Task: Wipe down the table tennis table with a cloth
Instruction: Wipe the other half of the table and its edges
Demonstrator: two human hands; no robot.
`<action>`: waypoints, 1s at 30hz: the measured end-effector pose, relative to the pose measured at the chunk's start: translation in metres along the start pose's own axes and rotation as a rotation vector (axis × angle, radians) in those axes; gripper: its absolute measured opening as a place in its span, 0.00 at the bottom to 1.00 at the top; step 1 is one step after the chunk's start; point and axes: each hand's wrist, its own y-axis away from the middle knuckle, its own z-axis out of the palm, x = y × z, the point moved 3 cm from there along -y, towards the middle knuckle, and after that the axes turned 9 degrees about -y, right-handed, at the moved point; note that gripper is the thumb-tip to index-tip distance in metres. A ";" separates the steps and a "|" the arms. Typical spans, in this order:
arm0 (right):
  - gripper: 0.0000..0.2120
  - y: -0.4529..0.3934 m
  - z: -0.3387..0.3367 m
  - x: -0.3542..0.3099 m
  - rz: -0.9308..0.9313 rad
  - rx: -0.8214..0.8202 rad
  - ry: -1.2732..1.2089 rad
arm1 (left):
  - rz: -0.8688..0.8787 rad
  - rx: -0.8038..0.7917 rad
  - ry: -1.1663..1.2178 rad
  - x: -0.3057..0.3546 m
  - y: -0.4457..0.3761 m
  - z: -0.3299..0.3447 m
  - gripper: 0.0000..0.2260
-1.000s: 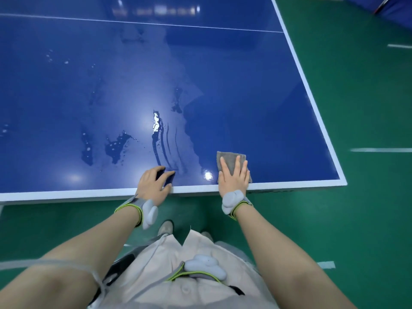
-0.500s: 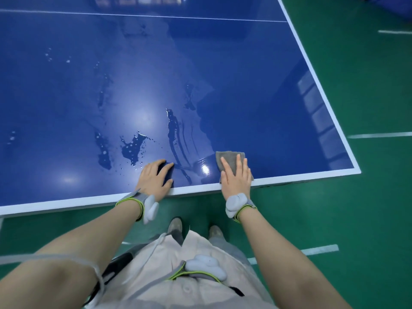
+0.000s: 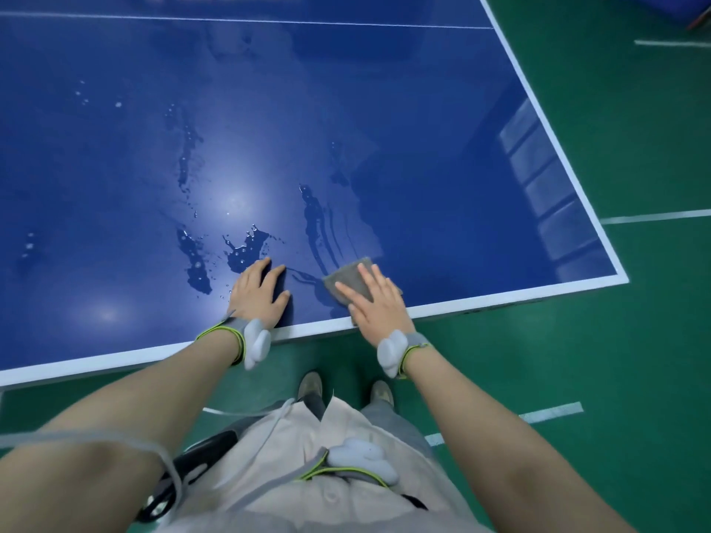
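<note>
**Cloth flat under the right hand at the table's near edge**

The right hand (image 3: 379, 302) lies flat, fingers straight and spread, pressing the grey cloth (image 3: 352, 280) onto the blue tabletop (image 3: 423, 148) just inside its white edge. Just left of it, apart from the cloth, the left hand (image 3: 258, 292) rests on the tabletop, fingers loosely bent. Water puddles (image 3: 244, 250) sit just beyond the left hand's fingertips.

A green sports floor (image 3: 577, 359) filled the right and lower frame, crossed by white painted lines (image 3: 654, 215); a dark blue barrier (image 3: 669, 9) sat upper right.
</note>
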 end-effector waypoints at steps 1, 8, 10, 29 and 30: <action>0.22 -0.003 -0.004 0.006 0.089 0.047 -0.007 | 0.006 -0.016 0.012 0.000 0.000 0.000 0.23; 0.24 -0.021 0.014 -0.031 0.349 0.123 -0.083 | 0.067 -0.065 0.025 -0.005 0.002 -0.003 0.23; 0.23 -0.022 0.022 -0.052 0.218 0.056 -0.063 | 0.094 -0.066 0.014 -0.008 0.003 -0.003 0.24; 0.23 -0.055 0.005 -0.053 0.284 0.101 -0.095 | 0.091 -0.013 0.055 -0.014 0.002 -0.003 0.26; 0.22 -0.056 0.008 -0.061 0.219 0.089 -0.102 | 0.078 0.006 0.062 -0.013 0.002 -0.004 0.25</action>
